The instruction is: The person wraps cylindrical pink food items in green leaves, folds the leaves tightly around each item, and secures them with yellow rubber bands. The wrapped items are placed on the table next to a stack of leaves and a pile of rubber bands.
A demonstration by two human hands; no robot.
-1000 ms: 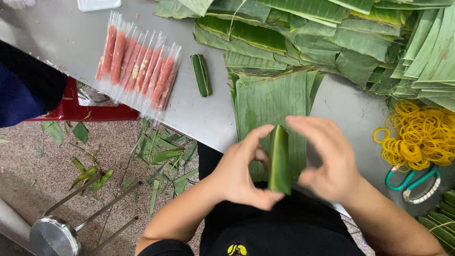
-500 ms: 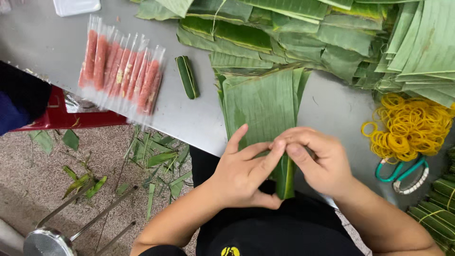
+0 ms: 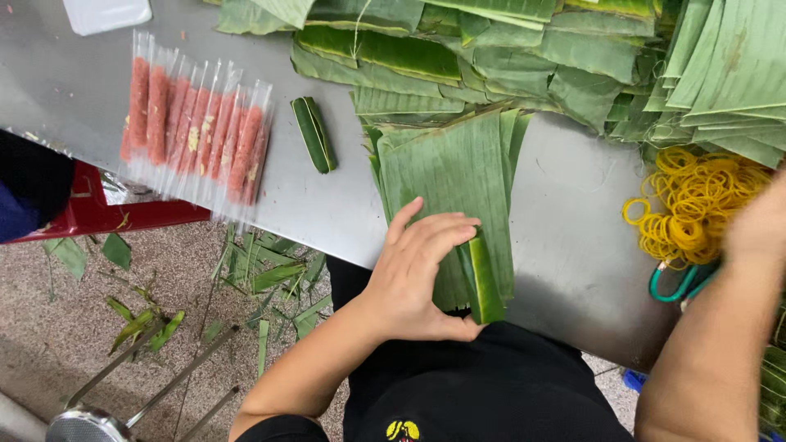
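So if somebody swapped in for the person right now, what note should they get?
Left hand: fingers pinch a leaf-wrapped roll shut, on the stack of cut banana leaves at the table's near edge.
Right hand: empty, over the yellow rubber bands; green-handled scissors lie just below.
Done: this roll is wrapped, with no band visible on it; another wrapped roll lies beside the packets of pink sausage.
Left: probably band this roll, then wrap the packets.
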